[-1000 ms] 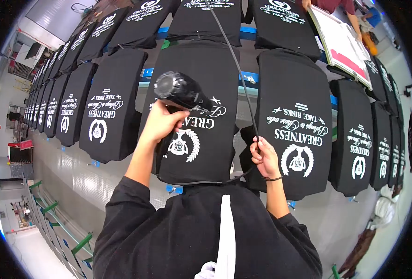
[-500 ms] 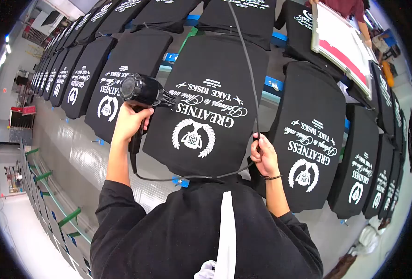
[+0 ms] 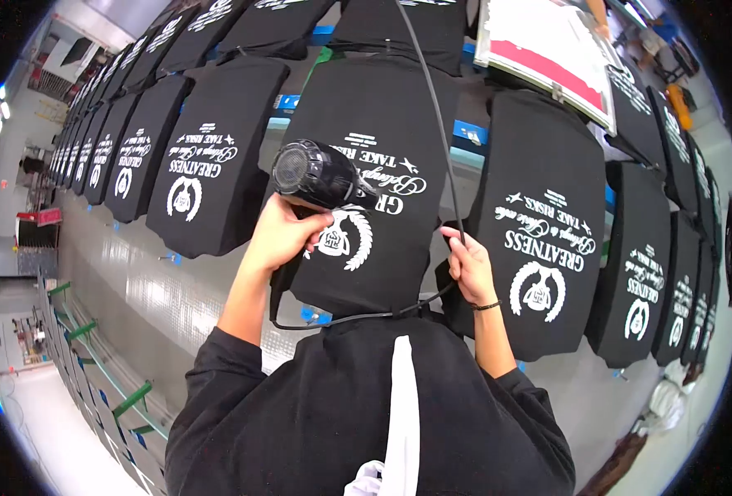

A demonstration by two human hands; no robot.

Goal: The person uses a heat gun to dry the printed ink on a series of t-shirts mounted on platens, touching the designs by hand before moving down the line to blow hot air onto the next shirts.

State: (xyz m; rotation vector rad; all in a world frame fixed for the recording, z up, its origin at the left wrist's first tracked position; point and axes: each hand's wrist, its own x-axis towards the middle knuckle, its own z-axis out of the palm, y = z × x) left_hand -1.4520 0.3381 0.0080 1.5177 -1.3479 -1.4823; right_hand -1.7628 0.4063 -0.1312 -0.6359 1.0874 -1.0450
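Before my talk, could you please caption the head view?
Left hand holds a hair dryer over a printed black shirt; right hand holds its cord.

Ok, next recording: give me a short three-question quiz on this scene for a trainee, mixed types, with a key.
1. What does the left hand hold?
A) a squeegee
B) a hair dryer
C) a spray bottle

2. True or false: in this view, the hair dryer hides part of the white print on the black shirt below it.

3. Fill in the blank: a long black ____ runs past the fingers of the right hand.

Key: 1. B. 2. True; some of the lettering is covered. 3. Cord.
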